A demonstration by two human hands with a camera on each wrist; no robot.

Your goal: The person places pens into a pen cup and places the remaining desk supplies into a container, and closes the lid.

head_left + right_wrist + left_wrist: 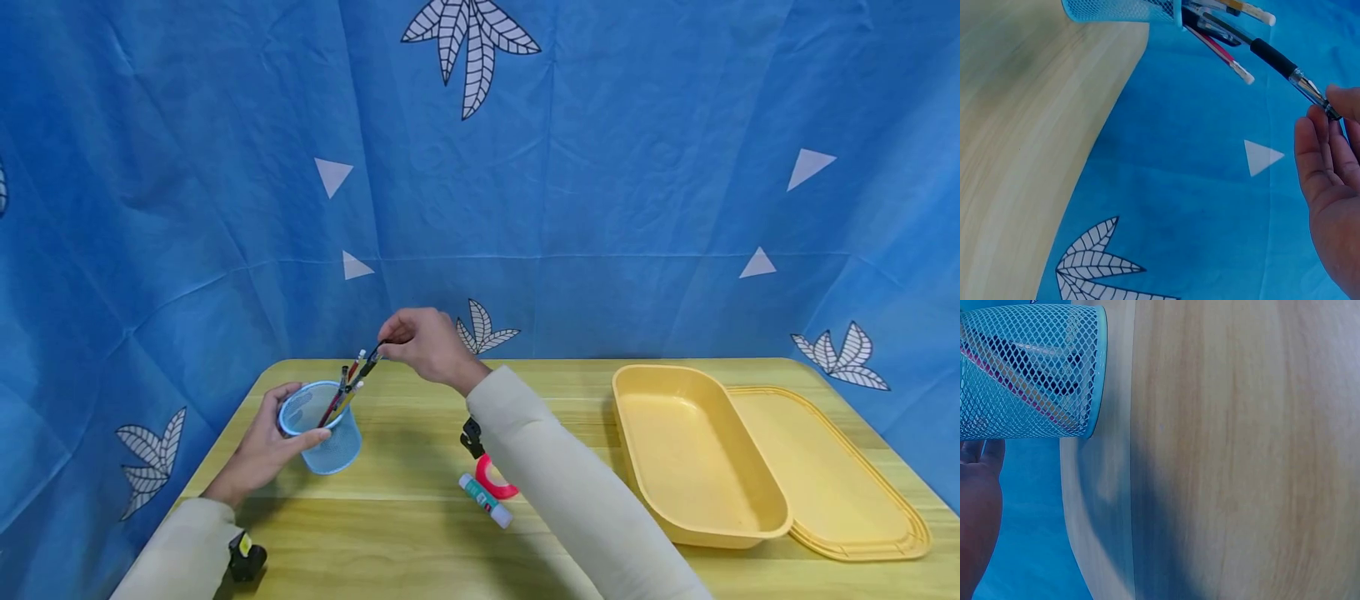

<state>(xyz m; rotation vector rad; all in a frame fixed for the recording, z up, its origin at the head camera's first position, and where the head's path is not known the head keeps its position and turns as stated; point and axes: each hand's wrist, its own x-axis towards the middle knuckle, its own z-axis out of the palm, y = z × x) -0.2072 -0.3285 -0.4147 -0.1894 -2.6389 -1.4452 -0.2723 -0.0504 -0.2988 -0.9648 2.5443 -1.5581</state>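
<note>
My left hand (pixel 258 446) grips a light blue mesh pen cup (pixel 335 450) round its side near the rim, and the cup tilts over the table's left part. Inside it, a yellow pencil (pixel 1260 14) and a red pencil (pixel 1222 53) with white ends lean out, beside another dark pen. Above the cup, my right hand (pixel 431 343) pinches the tip end of a black-gripped pen (pixel 1275 58) between thumb and fingers. That pen slants down to the cup's mouth, where its lower end is hidden among the others. Through the mesh (pixel 1035 369) the left wrist view shows their shafts.
A glue stick (pixel 485 500) and a red tape roll (pixel 497 477) lie mid-table, close by my right forearm. To the right stands a yellow bin (pixel 697 450), with its yellow lid (pixel 840 475) flat beside it. A blue curtain (pixel 600 208) hangs behind the wooden table (pixel 360 542).
</note>
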